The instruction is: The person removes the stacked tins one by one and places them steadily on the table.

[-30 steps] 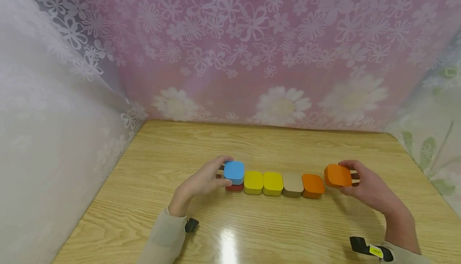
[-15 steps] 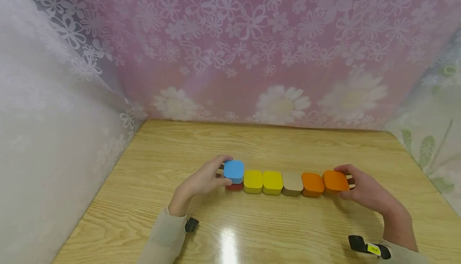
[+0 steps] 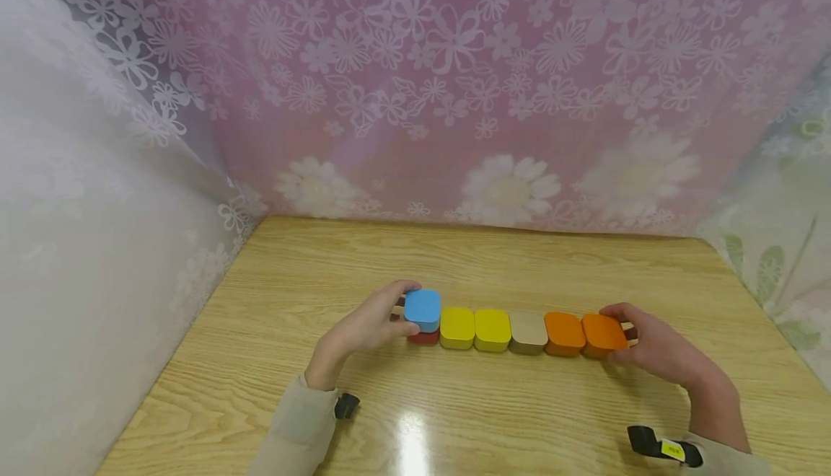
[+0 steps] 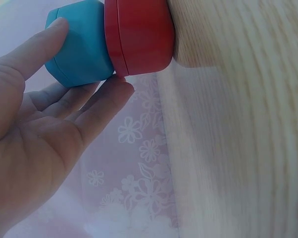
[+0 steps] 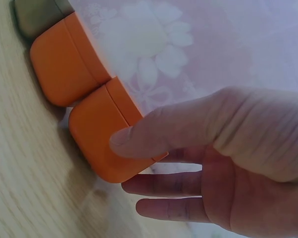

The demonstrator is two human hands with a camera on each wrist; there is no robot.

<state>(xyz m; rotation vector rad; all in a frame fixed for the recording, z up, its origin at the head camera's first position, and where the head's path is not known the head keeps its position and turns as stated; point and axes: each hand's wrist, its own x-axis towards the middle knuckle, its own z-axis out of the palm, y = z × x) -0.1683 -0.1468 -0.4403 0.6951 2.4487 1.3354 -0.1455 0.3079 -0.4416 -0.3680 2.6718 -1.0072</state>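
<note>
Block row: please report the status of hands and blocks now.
Left hand holds blue block on red block. Right hand grips end orange block. Nothing in the way.

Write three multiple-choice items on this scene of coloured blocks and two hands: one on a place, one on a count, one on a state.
1. Where does the blue block sit?
A. on top of the red block
B. between the two yellow blocks
C. at the row's right end

2. How many orange blocks are in the row?
A. one
B. two
C. four

3. What is the right hand doing?
A. lying flat on the table
B. gripping the end orange block
C. holding a beige block in the air

Answers: 1 A, the left wrist view shows blue stacked on red, under the left hand. 2 B, two orange blocks lie side by side at the right end. 3 B, thumb and fingers pinch the end block, which is down in the row.
</note>
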